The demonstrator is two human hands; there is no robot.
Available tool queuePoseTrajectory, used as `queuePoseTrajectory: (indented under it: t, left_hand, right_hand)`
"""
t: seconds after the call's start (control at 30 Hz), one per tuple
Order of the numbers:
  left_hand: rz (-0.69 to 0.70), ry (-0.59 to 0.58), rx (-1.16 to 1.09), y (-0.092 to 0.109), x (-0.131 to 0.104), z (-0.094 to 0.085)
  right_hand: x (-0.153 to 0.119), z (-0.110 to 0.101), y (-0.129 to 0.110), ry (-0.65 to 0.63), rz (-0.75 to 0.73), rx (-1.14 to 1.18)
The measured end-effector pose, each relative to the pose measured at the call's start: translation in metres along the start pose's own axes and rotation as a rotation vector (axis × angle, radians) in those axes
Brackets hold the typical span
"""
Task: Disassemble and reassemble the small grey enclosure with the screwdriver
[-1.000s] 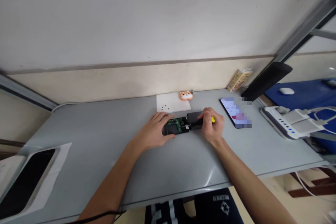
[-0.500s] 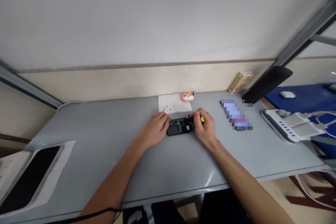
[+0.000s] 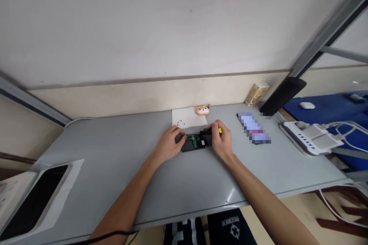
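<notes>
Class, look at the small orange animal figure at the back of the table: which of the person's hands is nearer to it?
Right. The right hand lies just in front of the orange figure, slightly to its right; the left hand is farther off, to the figure's front left.

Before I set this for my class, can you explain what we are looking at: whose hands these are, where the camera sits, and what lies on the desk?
The one view comes from a camera worn on a person's head, looking down at their own two bare arms. The left hand steadies a small black device opened to show a green circuit board. The right hand grips a tool with a yellow end at the device. All rest on a grey desk. Behind lie a white paper with small dark specks, possibly screws, an orange animal-face trinket, a phone, a small carton and a white power strip.
</notes>
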State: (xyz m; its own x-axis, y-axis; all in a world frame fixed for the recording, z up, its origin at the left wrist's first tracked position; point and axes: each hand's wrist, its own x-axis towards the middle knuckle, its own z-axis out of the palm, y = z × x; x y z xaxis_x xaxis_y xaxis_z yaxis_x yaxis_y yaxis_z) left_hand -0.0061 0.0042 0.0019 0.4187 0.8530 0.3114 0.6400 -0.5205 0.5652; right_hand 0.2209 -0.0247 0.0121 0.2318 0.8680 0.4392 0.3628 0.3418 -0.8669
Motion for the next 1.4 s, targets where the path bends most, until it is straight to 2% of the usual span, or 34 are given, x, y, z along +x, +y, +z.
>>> queuePoseTrajectory:
  t: [0.1, 0.23, 0.6, 0.7, 0.8, 1.0, 1.2, 1.4]
  left_hand:
    - [-0.023, 0.011, -0.02, -0.002, 0.0, 0.001]
    - [-0.013, 0.0, -0.002, 0.0, 0.0, 0.0]
    - [-0.029, -0.027, 0.106, 0.02, -0.002, 0.004]
    - [-0.037, -0.015, 0.117, 0.022, -0.002, 0.006]
    - [-0.05, 0.01, 0.111, 0.023, -0.002, 0.007]
    - [-0.051, 0.005, 0.119, 0.024, -0.002, 0.008]
    - [-0.037, 0.026, 0.116, 0.025, -0.002, 0.009]
    - [-0.015, 0.075, 0.056, 0.018, 0.0, 0.014]
  right_hand:
    - [0.002, -0.002, 0.0, 0.049, 0.025, -0.01]
    - [0.004, -0.004, -0.002, 0.053, 0.042, -0.011]
    - [0.007, -0.006, -0.002, 0.032, 0.058, 0.016]
    - [0.009, -0.008, -0.003, 0.066, 0.061, 0.038]
    - [0.01, -0.008, -0.003, 0.091, 0.096, 0.058]
    - [0.009, -0.003, 0.002, 0.008, 0.096, 0.049]
    - [0.012, -0.009, -0.001, 0.103, 0.137, 0.094]
    - [0.014, -0.009, 0.0, 0.122, 0.17, 0.127]
